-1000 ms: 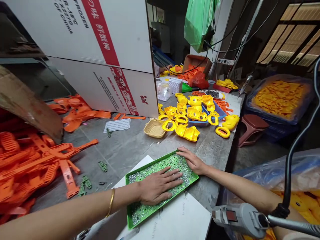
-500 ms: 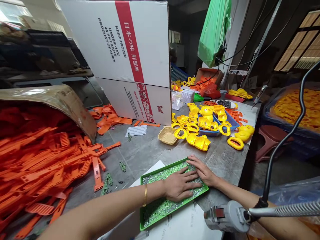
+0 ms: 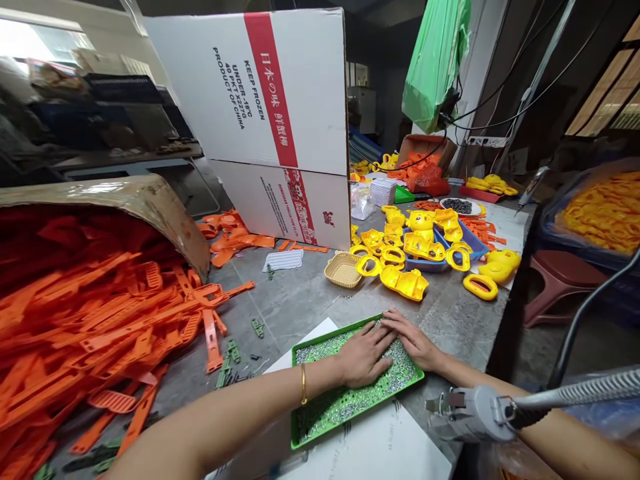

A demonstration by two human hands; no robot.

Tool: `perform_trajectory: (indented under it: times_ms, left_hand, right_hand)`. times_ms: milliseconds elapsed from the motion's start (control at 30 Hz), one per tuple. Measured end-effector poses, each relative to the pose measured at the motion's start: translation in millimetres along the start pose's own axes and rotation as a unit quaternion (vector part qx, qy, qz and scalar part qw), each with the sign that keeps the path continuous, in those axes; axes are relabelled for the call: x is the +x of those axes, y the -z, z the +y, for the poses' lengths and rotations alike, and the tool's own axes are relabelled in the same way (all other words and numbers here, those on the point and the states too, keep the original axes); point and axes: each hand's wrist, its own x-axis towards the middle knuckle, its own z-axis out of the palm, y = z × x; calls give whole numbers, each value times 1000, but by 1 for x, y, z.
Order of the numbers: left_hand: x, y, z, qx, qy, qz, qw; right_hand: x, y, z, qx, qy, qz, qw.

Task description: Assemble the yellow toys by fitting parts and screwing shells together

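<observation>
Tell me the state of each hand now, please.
Left hand: open, over small metal pieces.
Right hand: open, at one end of the green tray.

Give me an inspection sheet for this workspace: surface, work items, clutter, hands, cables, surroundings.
Surface: gray tabletop; white printed panel under the green tray.
Work items: small silvery metal pieces spread in the tray.
Clutter: orange plastic parts heaped left; yellow plastic parts beyond the tray.
Hands: left hand flat over the metal pieces; right hand at the tray's right end.
Cables: black cable curving at right.
Surroundings: white carton standing behind; maroon stool right of the tabletop.
</observation>
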Motion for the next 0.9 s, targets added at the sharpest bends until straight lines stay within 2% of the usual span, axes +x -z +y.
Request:
perform_trajectory:
  times_ms: [67,167,233,267,333,400,500,567,633,700,833,900]
  left_hand:
    - [-12,3,-2,-5,-6,-23,1000]
    - [-38,12,-6,-20,-128,-83,988]
    - [-37,14,-7,-20,-187,-88,978]
    - [-29,13,-7,-17,-196,-78,977]
    - [-9,7,-5,-13,-173,-48,984]
    - [2,1,-2,-8,-102,-24,994]
    - [-17,0,0,-15,-29,-54,998]
    - [-38,4,-2,-32,-49,-76,995]
    - [-44,7,-3,-34,-59,-81,994]
    - [-28,4,2,-26,-47,-67,996]
    - [22,-7,23,9,77,-7,997]
    - [24,-7,27,9,72,-11,997]
  right_hand:
    - [0,0,0,-4,0,0,1000]
    - [1,0,-1,-14,6,3,1000]
    - [3,0,-1,-29,18,10,999]
    - [4,0,-1,-35,24,13,999]
    - [4,2,-2,-45,33,14,998]
    - [3,5,-3,-41,27,7,999]
    - [0,11,-3,-23,-1,-10,1000]
    - [0,13,-1,-9,-21,-22,999]
    - [0,16,0,-1,-32,-32,999]
    - [1,18,-1,-10,-22,-35,999]
    - [2,22,-7,-39,9,-26,999]
    - [2,22,-8,-42,18,-24,999]
